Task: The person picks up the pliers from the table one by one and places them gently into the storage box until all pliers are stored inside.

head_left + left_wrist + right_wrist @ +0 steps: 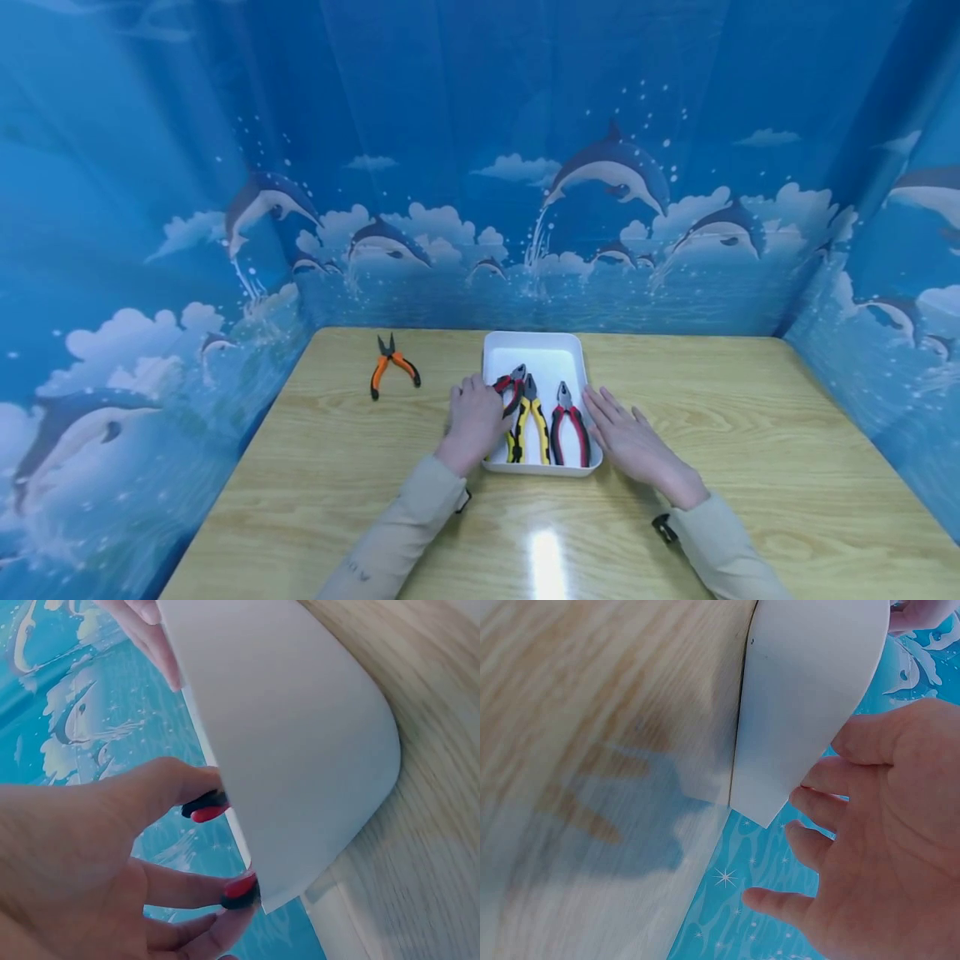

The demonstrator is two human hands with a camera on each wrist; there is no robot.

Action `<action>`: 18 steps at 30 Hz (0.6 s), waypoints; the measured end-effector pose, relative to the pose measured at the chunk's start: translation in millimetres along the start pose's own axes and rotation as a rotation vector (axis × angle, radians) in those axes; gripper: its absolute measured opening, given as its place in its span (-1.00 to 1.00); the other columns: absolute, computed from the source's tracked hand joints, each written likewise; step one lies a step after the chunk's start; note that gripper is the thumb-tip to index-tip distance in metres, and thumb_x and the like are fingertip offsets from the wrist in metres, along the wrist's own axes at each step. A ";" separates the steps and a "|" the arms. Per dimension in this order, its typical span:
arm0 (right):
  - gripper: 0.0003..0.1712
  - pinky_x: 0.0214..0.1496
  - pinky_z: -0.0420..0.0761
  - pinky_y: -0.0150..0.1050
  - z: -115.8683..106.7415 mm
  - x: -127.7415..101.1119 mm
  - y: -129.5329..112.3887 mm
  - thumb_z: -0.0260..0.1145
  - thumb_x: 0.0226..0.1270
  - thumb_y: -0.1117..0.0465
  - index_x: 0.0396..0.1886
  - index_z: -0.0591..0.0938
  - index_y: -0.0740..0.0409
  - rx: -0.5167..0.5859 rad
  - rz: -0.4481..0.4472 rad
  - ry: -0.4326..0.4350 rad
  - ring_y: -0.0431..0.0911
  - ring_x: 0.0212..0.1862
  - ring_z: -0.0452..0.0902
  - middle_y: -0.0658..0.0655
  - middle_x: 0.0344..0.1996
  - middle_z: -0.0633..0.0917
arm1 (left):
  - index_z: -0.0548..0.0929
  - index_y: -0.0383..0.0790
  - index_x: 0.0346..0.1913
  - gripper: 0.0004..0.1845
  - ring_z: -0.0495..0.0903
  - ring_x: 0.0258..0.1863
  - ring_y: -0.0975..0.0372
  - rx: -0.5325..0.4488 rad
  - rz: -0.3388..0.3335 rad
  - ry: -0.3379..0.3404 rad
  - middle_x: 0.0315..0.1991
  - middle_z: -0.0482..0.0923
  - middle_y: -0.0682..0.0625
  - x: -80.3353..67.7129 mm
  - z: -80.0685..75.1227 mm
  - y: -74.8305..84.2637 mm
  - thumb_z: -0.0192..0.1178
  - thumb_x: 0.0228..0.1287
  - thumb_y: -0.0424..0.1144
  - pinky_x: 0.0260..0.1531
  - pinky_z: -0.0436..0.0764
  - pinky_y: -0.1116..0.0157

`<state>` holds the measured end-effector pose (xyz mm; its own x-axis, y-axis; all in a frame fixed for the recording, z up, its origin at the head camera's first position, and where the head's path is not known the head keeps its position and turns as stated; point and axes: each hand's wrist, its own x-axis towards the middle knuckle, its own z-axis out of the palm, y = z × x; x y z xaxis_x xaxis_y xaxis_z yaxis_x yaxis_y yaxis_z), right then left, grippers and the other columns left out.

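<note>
A white tray (534, 352) stands on the table with several pliers in it. At its left side my left hand (478, 419) holds red-and-black pliers (514, 385). In the left wrist view, the thumb and fingers grip the two handles (241, 888) at the tray's rim. Yellow-and-black pliers (530, 408) lie in the middle, jaws pointing away; more yellow beside them is partly hidden by the hand. Another pair of red-and-black pliers (564, 403) lies at the right. My right hand (633, 437), fingers extended, touches the tray's right wall (810, 682).
Orange-and-black needle-nose pliers (386, 362) lie on the wooden table (712, 400), left of the tray, handles spread. A blue dolphin-print curtain (465, 275) hangs behind the table's back edge and along both sides.
</note>
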<state>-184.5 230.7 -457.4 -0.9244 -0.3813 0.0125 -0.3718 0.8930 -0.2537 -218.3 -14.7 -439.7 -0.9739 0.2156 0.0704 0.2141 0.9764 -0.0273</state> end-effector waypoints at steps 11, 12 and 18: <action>-0.35 0.45 0.02 0.44 3.9 1.4 -0.2 -0.04 0.67 0.12 0.59 0.11 0.29 0.009 -0.010 -0.013 0.27 0.58 -0.07 0.28 0.59 0.09 | 0.75 -0.28 -0.04 -0.41 0.51 -0.03 0.07 0.076 0.015 -0.087 -0.04 0.55 -0.17 10.1 6.4 4.0 0.28 0.29 0.25 0.09 0.51 0.03; -0.35 0.44 0.02 0.44 3.7 1.4 -0.1 -0.04 0.67 0.12 0.59 0.11 0.29 0.007 -0.011 -0.012 0.28 0.58 -0.07 0.28 0.59 0.09 | 0.74 -0.27 -0.06 -0.41 0.51 -0.04 0.07 0.070 0.018 -0.090 -0.04 0.55 -0.16 10.0 5.7 3.4 0.32 0.26 0.25 0.09 0.51 0.03; -0.35 0.44 0.04 0.45 2.3 0.8 1.6 -0.03 0.66 0.13 0.58 0.12 0.29 0.000 -0.003 0.001 0.29 0.58 -0.06 0.29 0.58 0.10 | 0.76 -0.21 -0.07 -0.54 0.52 0.02 0.07 0.029 0.044 -0.124 0.00 0.55 -0.15 11.6 0.5 0.7 0.43 0.20 0.12 0.22 0.46 -0.04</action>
<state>-185.7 231.3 -460.0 -0.9233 -0.3837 0.0146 -0.3746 0.8918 -0.2536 -229.5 -11.6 -439.4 -0.9658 0.2534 -0.0553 0.2564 0.9649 -0.0562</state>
